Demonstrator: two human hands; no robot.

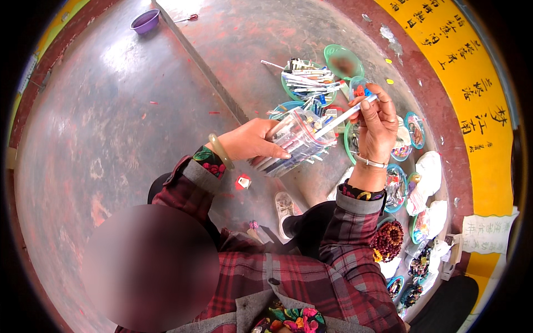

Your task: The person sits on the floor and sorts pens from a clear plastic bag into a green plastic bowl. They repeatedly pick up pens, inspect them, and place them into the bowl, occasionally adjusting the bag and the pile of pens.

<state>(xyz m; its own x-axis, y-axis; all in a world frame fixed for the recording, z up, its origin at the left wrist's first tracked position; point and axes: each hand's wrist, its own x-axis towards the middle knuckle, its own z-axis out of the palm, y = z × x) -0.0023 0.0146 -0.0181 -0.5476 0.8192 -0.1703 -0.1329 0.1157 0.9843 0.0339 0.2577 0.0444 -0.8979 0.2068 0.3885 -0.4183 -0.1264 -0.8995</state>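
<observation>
My left hand (251, 141) grips a clear plastic box (297, 141) packed with pens and tilted on its side, a pale bangle on that wrist. My right hand (377, 125) pinches a white pen (344, 116) whose lower end sits at the box's open mouth. A thin bracelet circles the right wrist. Both sleeves are red plaid with flowered cuffs.
A green bowl (307, 83) heaped with pens lies beyond the box, an empty green bowl (344, 60) behind it. Small dishes of beads and trinkets (397, 186) line the right edge, with a brown bead bracelet pile (388, 238). A purple bowl (145, 21) sits far left.
</observation>
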